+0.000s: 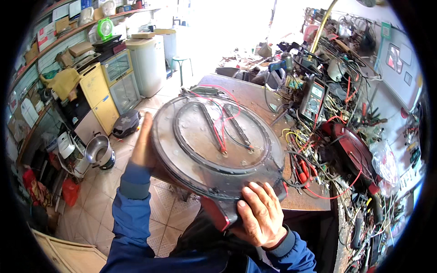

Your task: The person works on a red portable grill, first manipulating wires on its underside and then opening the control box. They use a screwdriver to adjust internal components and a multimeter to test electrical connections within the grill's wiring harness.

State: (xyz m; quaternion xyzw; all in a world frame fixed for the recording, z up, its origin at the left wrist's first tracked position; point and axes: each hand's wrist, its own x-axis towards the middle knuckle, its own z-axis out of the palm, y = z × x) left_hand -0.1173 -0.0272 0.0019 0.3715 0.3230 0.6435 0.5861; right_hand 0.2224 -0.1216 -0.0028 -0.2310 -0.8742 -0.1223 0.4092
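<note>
A round electric griddle (pixel 196 158), with a worn metal face and a ring-shaped heating element, is tilted up between my hands over the near edge of the bench. Two thin red wires (pixel 223 125) run across its face from the middle to the far rim. Flat against the left rim lies my left hand (pixel 144 139), slightly blurred, its thumb hidden. My right hand (pixel 260 214) grips the near side by the dark and red handle housing (pixel 222 211), fingers bent over the edge.
The brown bench (pixel 302 195) carries a multimeter (pixel 313 98), tangled cables and a red round appliance shell (pixel 353 148) on the right. A steel pot (pixel 99 150) and a black appliance (pixel 126 123) stand on the tiled floor. Yellow cabinets (pixel 98 98) line the left wall.
</note>
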